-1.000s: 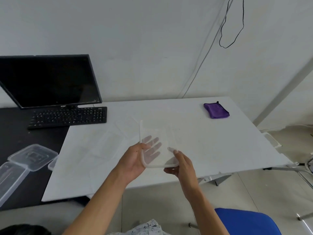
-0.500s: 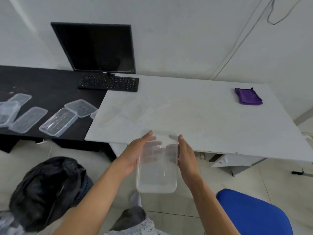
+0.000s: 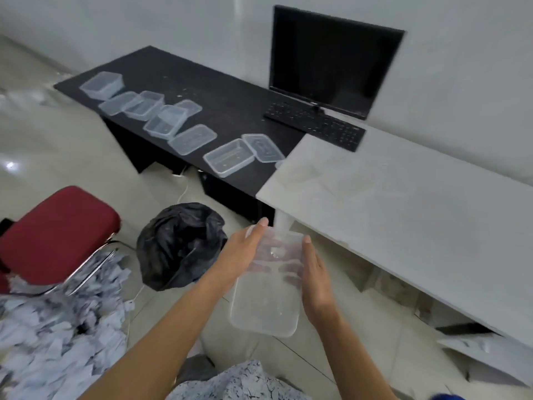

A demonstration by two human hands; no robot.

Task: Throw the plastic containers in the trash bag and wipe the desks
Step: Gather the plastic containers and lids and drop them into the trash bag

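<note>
Pale tiled floor [image 3: 43, 157] fills the near ground. Above it, a clear plastic container [image 3: 265, 307] hangs in the air between both hands, its long side running away from the camera, just off the near left corner of the white desk [image 3: 403, 215].

The left hand [image 3: 239, 255] grips its left edge, thumb along the rim, fingers underneath and showing through the plastic. The right hand [image 3: 315, 278] does the same on the right edge, so both are clamped on it.

Just left of the hands a crumpled black trash bag [image 3: 178, 246] sits on the floor, apart from the container. Further left are a red chair [image 3: 54, 232] and a heap of shredded paper [image 3: 52, 327].

On the far side, a black desk [image 3: 207, 90] carries a scattered row of plastic containers [image 3: 229, 157]. A dark monitor [image 3: 331, 59] and a black keyboard [image 3: 317, 125] sit where it meets the white desk on the right.
</note>
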